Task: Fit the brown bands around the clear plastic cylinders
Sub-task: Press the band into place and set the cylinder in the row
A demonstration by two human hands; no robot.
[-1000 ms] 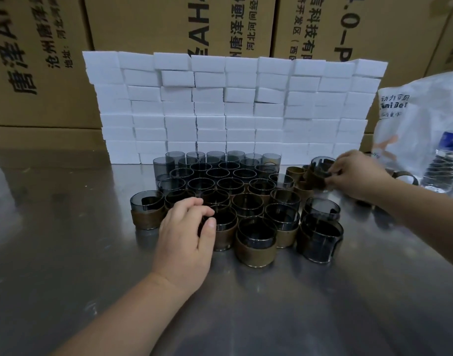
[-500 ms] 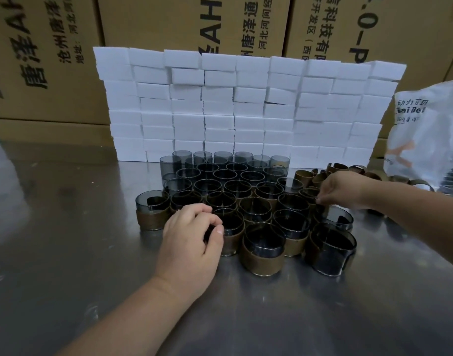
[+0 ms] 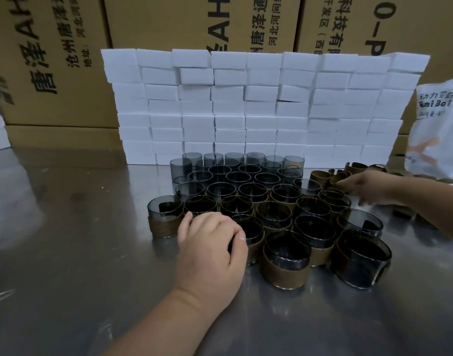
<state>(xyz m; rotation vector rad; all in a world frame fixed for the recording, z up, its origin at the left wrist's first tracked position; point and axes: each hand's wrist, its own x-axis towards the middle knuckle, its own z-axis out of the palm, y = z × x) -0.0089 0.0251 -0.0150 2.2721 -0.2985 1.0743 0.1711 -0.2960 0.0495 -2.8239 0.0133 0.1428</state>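
**Bands lie far right, by the right hand**

The loose brown bands (image 3: 320, 177), curled split rings, stand in a heap at the far right of the shiny metal table (image 3: 66, 253). They sit just beside the packed block of smoky clear plastic cylinders (image 3: 235, 176). The right hand (image 3: 366, 187) reaches into that heap and is plainly the nearer one, but blur hides whether it pinches a band. The left hand (image 3: 210, 247) rests at the near left of the block, fingers curled against a banded cylinder; I cannot tell if it actually grips it.

Cylinders and bands both stand upright, open ends up. The bare cylinders fill the far rows, so a band likely travels left and away from the heap.
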